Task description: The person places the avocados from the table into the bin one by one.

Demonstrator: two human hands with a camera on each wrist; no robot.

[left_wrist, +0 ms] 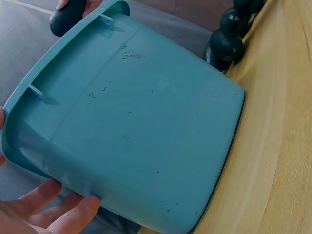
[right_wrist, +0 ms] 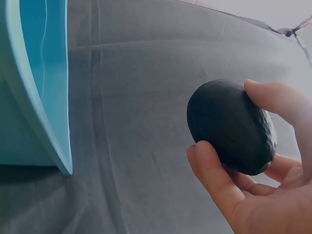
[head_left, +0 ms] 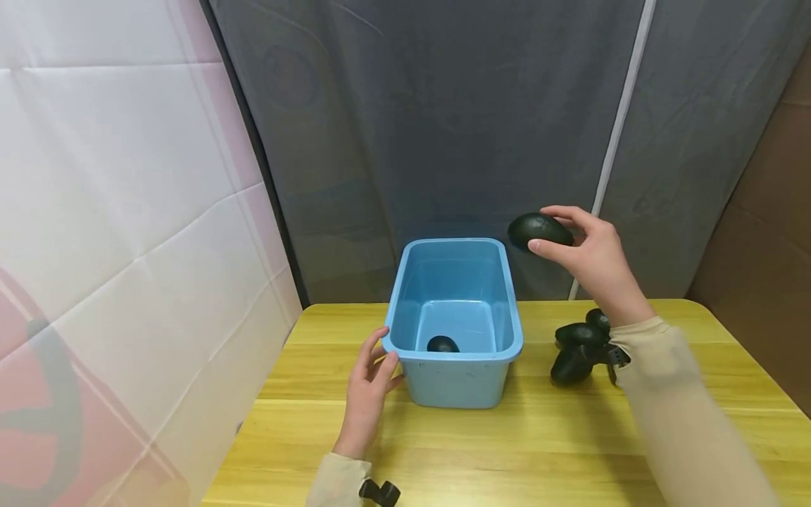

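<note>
A yellow wooden table fills the lower view. Behind it, at twelve o'clock, hangs a grey curtain; a white sheet stands at nine o'clock, brown cardboard at three.

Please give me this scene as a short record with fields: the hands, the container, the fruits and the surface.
right hand: grips a dark avocado in the air, beside the bin's far right corner
left hand: fingers rest on the bin's near left corner
container: blue plastic bin, upright on the table
inside bin: one avocado in the bin
beside bin: avocados on the table, right of the bin
surface: yellow wooden table
</note>
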